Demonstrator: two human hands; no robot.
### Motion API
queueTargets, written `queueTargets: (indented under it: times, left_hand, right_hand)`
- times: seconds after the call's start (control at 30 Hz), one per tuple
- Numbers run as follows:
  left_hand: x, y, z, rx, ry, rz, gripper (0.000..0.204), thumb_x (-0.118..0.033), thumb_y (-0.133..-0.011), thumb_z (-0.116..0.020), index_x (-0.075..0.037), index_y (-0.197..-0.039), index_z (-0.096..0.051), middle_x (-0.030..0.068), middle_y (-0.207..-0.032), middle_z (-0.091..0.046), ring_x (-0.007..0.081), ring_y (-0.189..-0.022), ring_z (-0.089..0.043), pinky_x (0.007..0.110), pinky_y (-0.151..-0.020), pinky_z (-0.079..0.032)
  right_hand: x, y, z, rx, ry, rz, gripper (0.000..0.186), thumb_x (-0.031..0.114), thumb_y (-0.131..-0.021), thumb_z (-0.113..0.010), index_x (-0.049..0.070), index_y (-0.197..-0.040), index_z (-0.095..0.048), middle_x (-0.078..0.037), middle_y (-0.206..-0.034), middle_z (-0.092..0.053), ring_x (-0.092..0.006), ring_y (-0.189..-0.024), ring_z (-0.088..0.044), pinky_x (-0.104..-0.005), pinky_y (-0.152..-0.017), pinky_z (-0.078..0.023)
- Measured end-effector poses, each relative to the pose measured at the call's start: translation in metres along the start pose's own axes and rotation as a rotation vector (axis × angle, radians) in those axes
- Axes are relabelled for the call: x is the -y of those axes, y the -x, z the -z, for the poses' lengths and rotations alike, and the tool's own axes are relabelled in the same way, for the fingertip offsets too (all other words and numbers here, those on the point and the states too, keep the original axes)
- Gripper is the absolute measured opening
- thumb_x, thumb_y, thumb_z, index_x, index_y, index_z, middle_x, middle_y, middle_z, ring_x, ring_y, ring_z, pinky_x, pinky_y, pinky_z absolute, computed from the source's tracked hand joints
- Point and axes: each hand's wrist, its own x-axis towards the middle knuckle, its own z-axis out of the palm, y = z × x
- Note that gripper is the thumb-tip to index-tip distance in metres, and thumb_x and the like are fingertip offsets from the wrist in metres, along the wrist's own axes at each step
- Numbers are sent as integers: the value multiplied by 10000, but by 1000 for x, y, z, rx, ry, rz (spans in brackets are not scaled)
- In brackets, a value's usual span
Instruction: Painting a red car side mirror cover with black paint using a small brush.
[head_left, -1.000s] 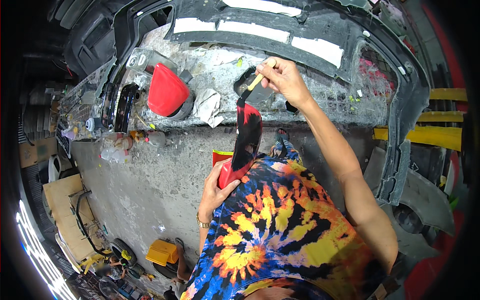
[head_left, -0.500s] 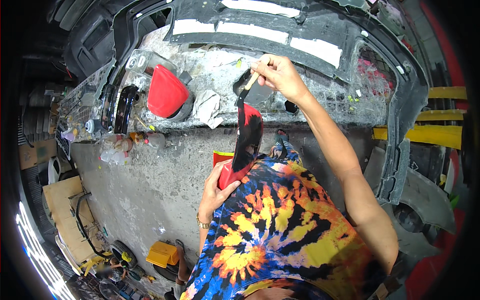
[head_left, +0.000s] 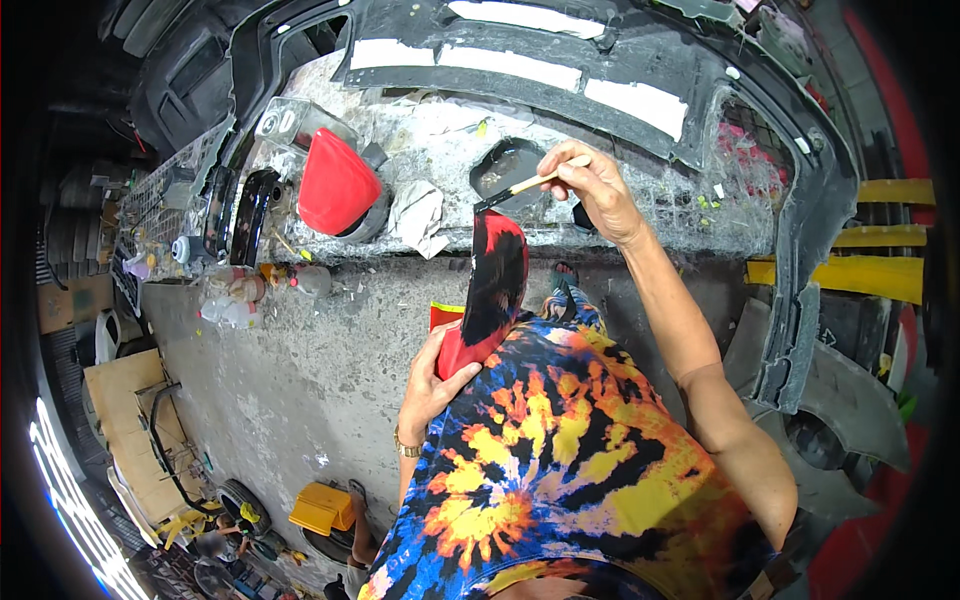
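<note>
My left hand (head_left: 430, 385) is closed round the lower end of a curved red piece (head_left: 502, 275), held upright against my shirt. Wet-looking black coating covers much of its inner face, with red showing along the right edge and at the bottom. Between the fingers of my right hand (head_left: 590, 185) is a brush (head_left: 533, 183) with a pale wooden handle. Its black bristle end touches the top edge of the red piece. Just behind the brush, a dark tray (head_left: 508, 165) with angled corners sits on the bench.
A similar red piece (head_left: 338, 185) stands on the messy bench (head_left: 450, 225), beside a crumpled white cloth (head_left: 418, 215). A big dark bumper (head_left: 400, 78) arches over the bench's back and right. Plastic bottles (head_left: 235, 300) lie at left. Another person (head_left: 362, 535) is at lower left.
My right hand has moved right and slightly down. The brush has tipped from steep to nearly level, its bristles still at the red piece's top. My left hand has hardly moved.
</note>
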Motion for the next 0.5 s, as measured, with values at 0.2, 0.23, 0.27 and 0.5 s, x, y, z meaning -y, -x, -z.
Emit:
queueTargets:
  times: [0.2, 0.23, 0.27, 0.5]
  left_hand:
    - [0, 0, 0, 4, -9, -13, 551, -91, -758, -763, 4, -1244, -523, 141, -1238, -572, 256, -1150, -549, 351, -989, -411]
    - [0, 0, 0, 4, -15, -9, 551, -90, -757, -763, 4, -1244, -523, 142, -1235, -573, 257, -1149, -549, 351, -989, -410]
    - [0, 0, 0, 5, -15, -9, 551, -90, -757, -763, 4, -1244, -523, 142, -1235, -573, 257, -1149, -549, 351, -989, -410]
    - [-1, 1, -1, 0, -4, 6, 543, -100, -761, -757, 4, -1242, -527, 144, -1233, -575, 258, -1147, -551, 355, -990, -408]
  right_hand:
    - [0, 0, 3, -32, 39, 5, 176, 178, -933, -529, 34, -964, -625, -33, -832, -631, -44, -692, -513, -188, -621, -387]
    - [-1, -1, 2, -8, 79, -7, 176, 180, -932, -530, 36, -960, -627, -32, -828, -632, -42, -691, -513, -188, -616, -386]
    - [-1, -1, 2, 17, 119, -20, 176, 182, -931, -530, 39, -955, -629, -31, -825, -633, -40, -690, -513, -188, -611, -385]
    - [5, 3, -4, 6, 215, -17, 192, 183, -934, -511, 19, -947, -609, -55, -895, -613, -80, -746, -548, -216, -654, -428]
